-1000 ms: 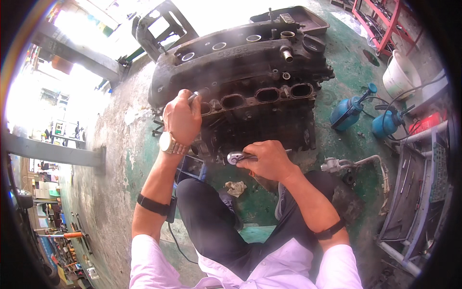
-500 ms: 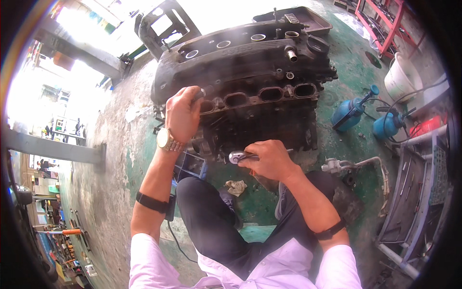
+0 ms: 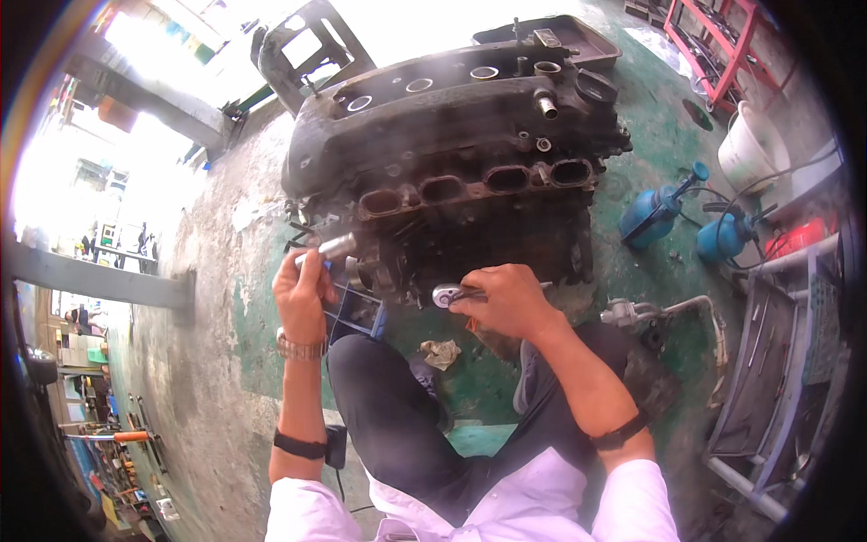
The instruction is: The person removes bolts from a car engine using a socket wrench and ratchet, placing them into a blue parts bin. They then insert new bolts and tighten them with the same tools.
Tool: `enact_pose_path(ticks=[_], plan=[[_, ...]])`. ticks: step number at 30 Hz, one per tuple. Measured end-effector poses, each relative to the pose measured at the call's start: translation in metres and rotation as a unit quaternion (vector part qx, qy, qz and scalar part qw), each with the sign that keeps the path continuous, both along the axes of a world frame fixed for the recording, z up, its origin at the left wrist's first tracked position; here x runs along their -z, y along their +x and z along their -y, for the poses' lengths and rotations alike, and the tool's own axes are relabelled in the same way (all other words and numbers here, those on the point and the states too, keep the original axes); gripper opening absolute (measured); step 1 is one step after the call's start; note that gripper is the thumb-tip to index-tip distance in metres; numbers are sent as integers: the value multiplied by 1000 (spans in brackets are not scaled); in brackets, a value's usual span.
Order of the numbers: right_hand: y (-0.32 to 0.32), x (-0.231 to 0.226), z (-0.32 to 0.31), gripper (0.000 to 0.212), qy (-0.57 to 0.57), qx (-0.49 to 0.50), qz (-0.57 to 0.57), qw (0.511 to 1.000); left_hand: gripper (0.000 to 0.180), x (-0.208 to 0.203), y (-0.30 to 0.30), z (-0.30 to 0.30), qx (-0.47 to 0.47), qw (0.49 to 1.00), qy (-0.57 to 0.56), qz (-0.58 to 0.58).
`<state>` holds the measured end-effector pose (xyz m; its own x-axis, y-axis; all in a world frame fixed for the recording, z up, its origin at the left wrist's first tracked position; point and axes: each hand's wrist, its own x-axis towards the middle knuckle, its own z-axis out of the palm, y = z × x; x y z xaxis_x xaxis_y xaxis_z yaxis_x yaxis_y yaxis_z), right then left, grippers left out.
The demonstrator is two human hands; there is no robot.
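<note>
A dark, dirty engine (image 3: 470, 117) stands on the floor in front of me, with a row of oval ports along its near side. My left hand (image 3: 302, 294) is beside the engine's near left corner, its fingers closed on a silver socket (image 3: 336, 246) that points toward the block. In my right hand (image 3: 513, 298) is a ratchet wrench (image 3: 446, 295), its round head toward the left, low in front of the engine. The palm hides much of its handle. Below my left hand lies a blue divided tray (image 3: 358, 313).
A crumpled rag (image 3: 440, 354) lies between my feet. Blue spray bottles (image 3: 652, 217), a white bucket (image 3: 754, 144) and a grey tool cart (image 3: 768, 361) stand at right. A metal pipe (image 3: 673, 309) lies near my right knee. Behind the engine are a dark tray (image 3: 591, 41) and a stool (image 3: 312, 45).
My left hand has moved down and left, away from the engine's leftmost port, and the socket in it now shows more fully. My right hand with the ratchet wrench has hardly moved.
</note>
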<state>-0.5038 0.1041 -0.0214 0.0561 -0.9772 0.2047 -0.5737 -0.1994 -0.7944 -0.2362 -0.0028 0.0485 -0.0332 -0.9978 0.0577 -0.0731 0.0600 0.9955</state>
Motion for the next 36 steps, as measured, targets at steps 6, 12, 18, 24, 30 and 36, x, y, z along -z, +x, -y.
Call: enact_pose_path(ticks=[6,12,18,24,30,36], plan=[[1,-3,0,32,40,-6,-45,998,28,49,55,-19,-51,976,169,-127],[3,0,-1,35,64,-8,-63,996,28,78,86,-25,-82,947,256,-176],[8,-1,-2,34,57,-9,-78,995,28,76,91,-29,-64,961,228,-142],[9,-3,-4,34,66,2,-83,994,30,72,92,-34,-70,968,199,-133],[5,1,-6,35,101,20,-105,989,33,75,97,-32,-90,970,195,-111],[3,2,-8,36,109,29,-122,986,30,72,107,-36,-86,963,209,-149]])
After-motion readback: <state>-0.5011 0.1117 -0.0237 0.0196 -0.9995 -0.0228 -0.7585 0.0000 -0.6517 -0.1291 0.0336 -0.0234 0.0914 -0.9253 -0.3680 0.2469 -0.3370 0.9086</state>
